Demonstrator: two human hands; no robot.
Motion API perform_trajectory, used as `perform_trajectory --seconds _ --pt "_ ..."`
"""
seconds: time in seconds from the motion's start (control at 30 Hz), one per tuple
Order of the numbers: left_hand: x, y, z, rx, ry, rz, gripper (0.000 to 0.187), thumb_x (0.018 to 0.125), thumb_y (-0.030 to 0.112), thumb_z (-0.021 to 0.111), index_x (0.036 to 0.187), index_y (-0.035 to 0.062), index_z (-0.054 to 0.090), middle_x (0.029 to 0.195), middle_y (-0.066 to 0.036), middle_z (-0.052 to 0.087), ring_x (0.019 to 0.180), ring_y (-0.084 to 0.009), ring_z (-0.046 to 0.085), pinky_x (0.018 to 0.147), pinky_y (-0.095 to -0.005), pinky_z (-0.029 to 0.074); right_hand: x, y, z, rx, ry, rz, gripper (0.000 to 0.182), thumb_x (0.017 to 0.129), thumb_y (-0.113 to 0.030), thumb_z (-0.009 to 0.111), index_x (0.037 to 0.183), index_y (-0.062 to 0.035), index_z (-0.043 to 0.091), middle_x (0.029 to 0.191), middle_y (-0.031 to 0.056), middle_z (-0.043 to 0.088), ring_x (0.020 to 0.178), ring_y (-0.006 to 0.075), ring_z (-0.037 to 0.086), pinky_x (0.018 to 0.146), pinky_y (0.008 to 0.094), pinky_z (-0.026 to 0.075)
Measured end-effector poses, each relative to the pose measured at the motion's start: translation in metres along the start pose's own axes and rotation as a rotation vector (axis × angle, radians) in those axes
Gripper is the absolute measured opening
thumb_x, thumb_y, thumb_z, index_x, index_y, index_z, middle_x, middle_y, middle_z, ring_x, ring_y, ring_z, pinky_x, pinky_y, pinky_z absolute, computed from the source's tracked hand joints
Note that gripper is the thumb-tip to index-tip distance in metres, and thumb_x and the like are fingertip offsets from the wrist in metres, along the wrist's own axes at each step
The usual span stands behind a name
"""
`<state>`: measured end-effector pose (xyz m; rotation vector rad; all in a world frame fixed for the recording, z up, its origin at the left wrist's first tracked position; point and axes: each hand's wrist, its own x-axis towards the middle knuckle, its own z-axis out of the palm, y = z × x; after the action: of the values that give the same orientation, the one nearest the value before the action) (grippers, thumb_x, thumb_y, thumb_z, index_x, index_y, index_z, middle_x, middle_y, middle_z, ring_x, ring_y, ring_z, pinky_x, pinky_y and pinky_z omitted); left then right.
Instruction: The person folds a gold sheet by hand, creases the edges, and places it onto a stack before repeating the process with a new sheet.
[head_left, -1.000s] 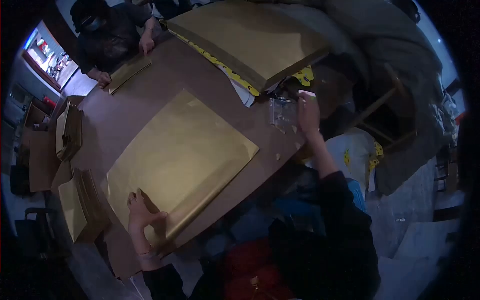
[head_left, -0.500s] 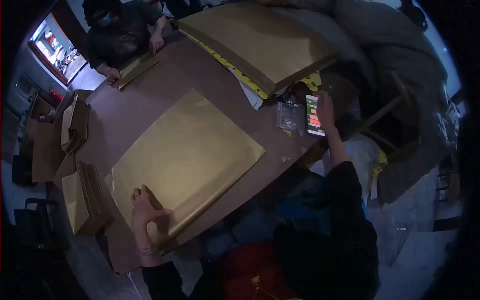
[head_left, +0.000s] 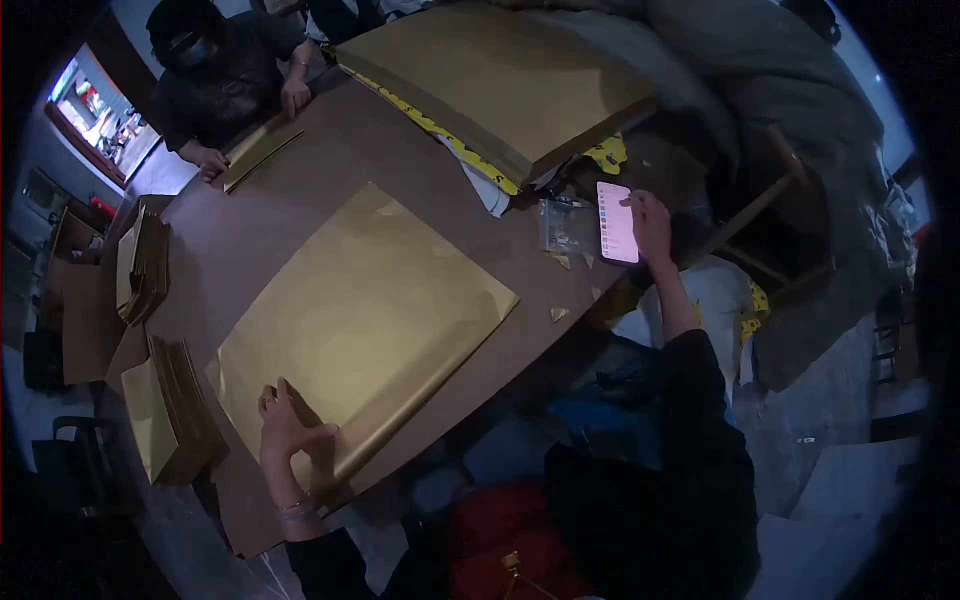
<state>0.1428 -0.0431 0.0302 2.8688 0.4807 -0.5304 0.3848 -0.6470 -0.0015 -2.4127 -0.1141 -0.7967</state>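
A large gold paper sheet [head_left: 360,320] lies flat on the brown table [head_left: 330,160], its near edge rolled into a fold. My left hand [head_left: 287,430] rests flat on the sheet's near corner, fingers spread. My right hand [head_left: 648,225] reaches out to the table's right edge and holds a phone [head_left: 617,222] with a lit white screen. A clear plastic packet [head_left: 562,225] lies just left of the phone.
A thick stack of gold sheets [head_left: 500,80] sits at the far side on yellow-patterned wrapping. Folded gold pieces [head_left: 165,410] are piled at the left, more [head_left: 140,265] beyond. Another person [head_left: 215,80] at the far left presses a folded gold piece [head_left: 255,150]. Paper scraps [head_left: 558,313] dot the table.
My right hand lifted the phone from the table's right edge; its screen changed from coloured to mostly white. My left hand stayed on the sheet.
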Motion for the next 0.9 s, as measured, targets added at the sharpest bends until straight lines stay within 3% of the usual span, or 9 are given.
perform_trajectory --seconds 0.27,0.37,0.43,0.5,0.6,0.67,0.7,0.8,0.9 --pt "-0.001 0.001 -0.001 -0.007 0.011 0.010 0.137 0.036 0.058 0.085 0.139 -0.0046 0.019 0.136 -0.032 0.030 0.131 -0.0458 0.021 0.106 -0.0476 0.027 0.000 0.008 0.013 -0.074 -0.040 -0.118 0.016 0.092 -0.018 0.046 0.093 -0.0043 0.056 0.088 0.0074 0.066 0.087 0.0293 0.059 0.081 0.0394 0.043" --pt "-0.001 0.004 -0.005 -0.059 -0.003 0.002 0.136 0.036 0.055 0.086 0.138 -0.0048 0.020 0.136 -0.032 0.029 0.130 -0.0461 0.022 0.105 -0.0473 0.028 0.001 -0.009 0.010 0.101 0.030 -0.002 0.018 0.094 -0.018 0.045 0.094 -0.0039 0.056 0.089 0.0094 0.066 0.086 0.0312 0.059 0.078 0.0397 0.044" --pt "-0.001 0.008 -0.008 -0.055 -0.010 -0.006 0.135 0.036 0.052 0.087 0.138 -0.0045 0.021 0.135 -0.032 0.029 0.130 -0.0460 0.022 0.105 -0.0467 0.029 -0.001 -0.024 0.009 0.371 0.110 0.266 0.021 0.095 -0.020 0.044 0.099 -0.0035 0.056 0.088 0.0123 0.066 0.084 0.0303 0.061 0.075 0.0373 0.046" --pt "-0.003 0.009 -0.006 -0.054 -0.017 -0.013 0.134 0.036 0.050 0.088 0.138 -0.0042 0.021 0.135 -0.032 0.028 0.130 -0.0458 0.023 0.105 -0.0460 0.030 -0.010 -0.037 0.028 0.299 0.073 0.302 0.026 0.095 -0.024 0.044 0.102 -0.0025 0.057 0.088 0.0159 0.064 0.082 0.0266 0.062 0.073 0.0340 0.047" --pt "-0.007 0.007 0.006 -0.076 0.085 0.035 0.121 0.042 0.042 0.087 0.136 -0.0037 0.026 0.136 -0.029 0.030 0.129 -0.0433 0.026 0.104 -0.0446 0.032 -0.042 -0.118 0.043 0.394 -0.285 0.202 0.021 0.089 -0.019 0.053 0.099 -0.0013 0.059 0.093 0.0182 0.060 0.087 0.0333 0.059 0.075 0.0380 0.047" --pt "-0.010 0.006 0.019 -0.021 0.181 0.158 0.103 0.053 0.031 0.085 0.135 -0.0013 0.031 0.135 -0.025 0.033 0.127 -0.0397 0.031 0.104 -0.0432 0.033 -0.063 -0.166 0.059 0.324 -0.233 -0.107 0.017 0.085 -0.013 0.055 0.098 -0.0022 0.060 0.096 0.0169 0.060 0.091 0.0363 0.057 0.080 0.0413 0.046" --pt "-0.021 0.021 0.010 -0.086 0.164 0.190 0.081 0.062 0.016 0.078 0.131 0.0003 0.038 0.135 -0.024 0.034 0.125 -0.0376 0.034 0.104 -0.0424 0.034 -0.074 -0.188 0.069 0.320 -0.263 -0.220 0.017 0.083 -0.010 0.056 0.098 -0.0030 0.059 0.097 0.0158 0.061 0.092 0.0351 0.057 0.080 0.0412 0.046" --pt "-0.036 0.039 0.009 -0.319 0.076 0.197 0.071 0.066 0.007 0.072 0.130 0.0010 0.042 0.135 -0.024 0.034 0.125 -0.0377 0.035 0.103 -0.0418 0.035 -0.115 -0.268 0.080 0.398 -0.484 -0.487 0.019 0.081 -0.012 0.058 0.099 -0.0061 0.059 0.110 0.0120 0.059 0.101 0.0314 0.055 0.087 0.0416 0.044" --pt "-0.044 0.049 0.016 -0.234 0.138 0.239 0.064 0.068 0.006 0.067 0.128 -0.0005 0.044 0.136 -0.024 0.034 0.125 -0.0379 0.036 0.104 -0.0422 0.034 -0.172 -0.325 0.111 0.401 -0.661 -0.665 0.035 0.083 -0.016 0.057 0.116 -0.0058 0.055 0.131 0.0133 0.046 0.120 0.0294 0.044 0.100 0.0392 0.035"
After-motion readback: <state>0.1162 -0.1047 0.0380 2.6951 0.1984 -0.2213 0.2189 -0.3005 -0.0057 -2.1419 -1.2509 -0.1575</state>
